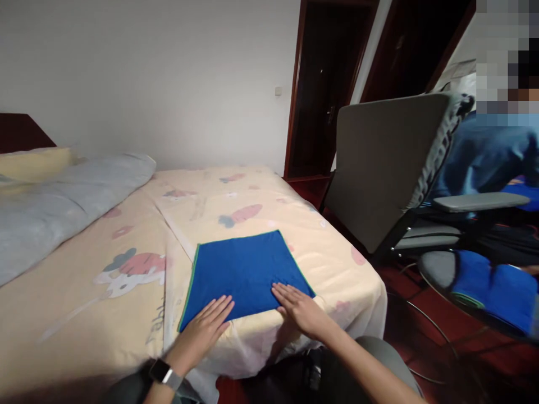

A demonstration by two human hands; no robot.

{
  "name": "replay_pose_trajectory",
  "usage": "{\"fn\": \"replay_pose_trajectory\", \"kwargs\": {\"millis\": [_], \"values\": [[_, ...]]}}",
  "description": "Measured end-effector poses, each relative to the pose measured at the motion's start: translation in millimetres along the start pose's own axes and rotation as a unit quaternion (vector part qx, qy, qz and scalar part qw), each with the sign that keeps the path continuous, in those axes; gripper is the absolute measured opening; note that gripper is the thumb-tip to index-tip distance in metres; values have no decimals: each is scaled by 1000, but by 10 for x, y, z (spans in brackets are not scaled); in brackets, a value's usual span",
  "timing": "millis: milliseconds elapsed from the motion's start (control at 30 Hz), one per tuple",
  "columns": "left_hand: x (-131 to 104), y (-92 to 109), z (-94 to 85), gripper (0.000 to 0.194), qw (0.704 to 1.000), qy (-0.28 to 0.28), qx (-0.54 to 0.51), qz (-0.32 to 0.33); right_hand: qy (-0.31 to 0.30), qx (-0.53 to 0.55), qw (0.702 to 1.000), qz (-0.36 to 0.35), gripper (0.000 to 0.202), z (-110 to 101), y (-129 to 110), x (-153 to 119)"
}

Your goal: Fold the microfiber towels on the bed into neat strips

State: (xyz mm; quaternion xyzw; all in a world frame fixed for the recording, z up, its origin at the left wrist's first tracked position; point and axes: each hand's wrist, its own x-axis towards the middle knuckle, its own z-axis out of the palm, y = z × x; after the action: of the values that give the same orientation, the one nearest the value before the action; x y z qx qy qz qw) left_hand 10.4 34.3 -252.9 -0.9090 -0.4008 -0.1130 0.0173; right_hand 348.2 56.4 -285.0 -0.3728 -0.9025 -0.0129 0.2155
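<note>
A blue cloth (244, 272) with a thin green edge lies spread flat on the bed, near its front edge. My left hand (206, 322) rests flat on the cloth's near left part, fingers stretched out and close together. On the near right part, my right hand (301, 308) lies with its fingers extended over the cloth. Neither hand grasps anything. A watch (166, 373) is strapped round my left wrist.
The bed (126, 314) has a cream sheet with carrot and rabbit prints. A grey quilt (76, 196) lies at the left. To the right stands a grey chair (379, 168), with a person beyond it. Folded blue cloths (511, 297) sit on a stool (435, 269).
</note>
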Motion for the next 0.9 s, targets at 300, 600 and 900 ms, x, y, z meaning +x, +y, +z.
{"fn": "replay_pose_trajectory", "kwargs": {"millis": [300, 600, 900], "values": [[-568, -422, -120, 40, 987, -27, -97, -124, 23, -3, 998, 56, 40, -382, 458, -469], [-523, -489, -177, 31, 964, 26, -181, -192, 0, 137, 984, 118, 30, -553, 453, -283], [-227, -651, -152, 33, 947, 69, -145, -278, -9, 197, 946, 256, 33, -428, 659, 18]]}}
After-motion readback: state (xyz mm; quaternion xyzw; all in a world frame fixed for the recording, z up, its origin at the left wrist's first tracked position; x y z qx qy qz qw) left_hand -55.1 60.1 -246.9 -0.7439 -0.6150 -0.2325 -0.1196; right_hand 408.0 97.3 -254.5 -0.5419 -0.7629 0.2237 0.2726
